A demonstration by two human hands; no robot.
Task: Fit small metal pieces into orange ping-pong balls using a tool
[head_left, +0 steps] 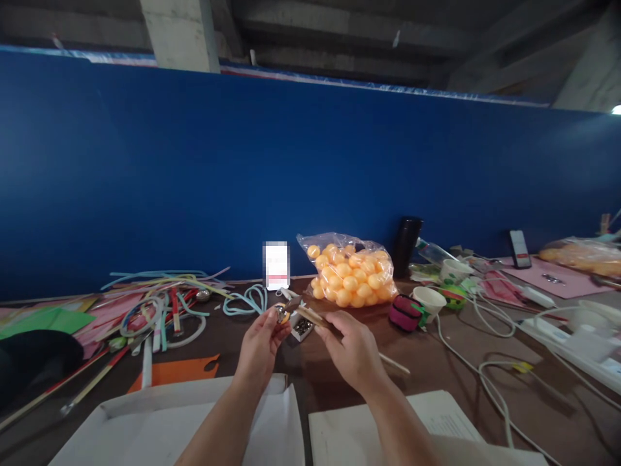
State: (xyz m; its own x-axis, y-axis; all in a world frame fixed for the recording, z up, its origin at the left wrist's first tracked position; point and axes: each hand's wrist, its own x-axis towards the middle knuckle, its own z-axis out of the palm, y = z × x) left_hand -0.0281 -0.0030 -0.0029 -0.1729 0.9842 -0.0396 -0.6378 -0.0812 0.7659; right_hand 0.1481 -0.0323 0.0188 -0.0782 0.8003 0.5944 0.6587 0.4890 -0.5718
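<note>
My left hand (pixel 259 346) is closed, pinching a small shiny piece with metal and yellow parts (pixel 281 315); its exact kind is too small to make out. In my right hand (pixel 353 349), also closed, is a flat light-brown strip (pixel 312 316) that looks like wood or card, its end pointing left toward the left hand. Between and just beyond the hands lies a small white open box (pixel 301 331) with many small dark metallic bits inside. The two held things are close together above the table, and I cannot tell whether they touch.
A clear bag of orange balls (pixel 349 275) stands behind the hands, beside a black bottle (pixel 406 247). Tubes and strips (pixel 169 307) clutter the left. White cables (pixel 490 382), a paper cup (pixel 429 301) and a magenta pouch (pixel 405 312) lie right. White papers (pixel 194 424) lie in front.
</note>
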